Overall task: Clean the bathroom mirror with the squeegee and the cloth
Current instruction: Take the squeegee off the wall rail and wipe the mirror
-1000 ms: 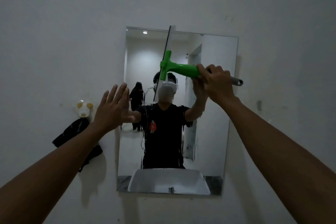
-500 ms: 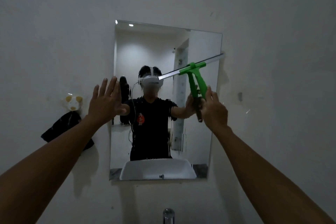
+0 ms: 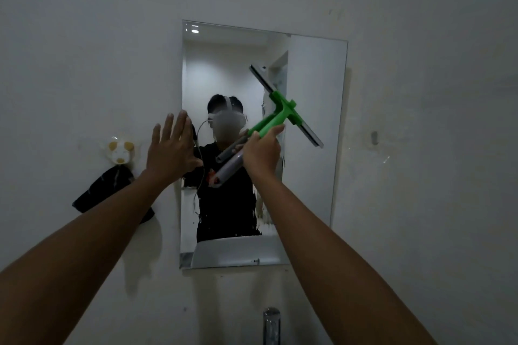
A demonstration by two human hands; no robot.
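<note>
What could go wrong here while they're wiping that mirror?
The squeegee is tilted diagonally in the right hand, so its blade may skip and leave streaks on the mirror. Wet smears already show beside the right forearm. The left hand, fingers spread at the mirror's left edge, could leave fingerprints.

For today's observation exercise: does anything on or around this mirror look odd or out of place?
Yes. The mirror carries streaky residue in its lower middle, so it looks unclean there. The squeegee in the right hand sits diagonally.
</note>
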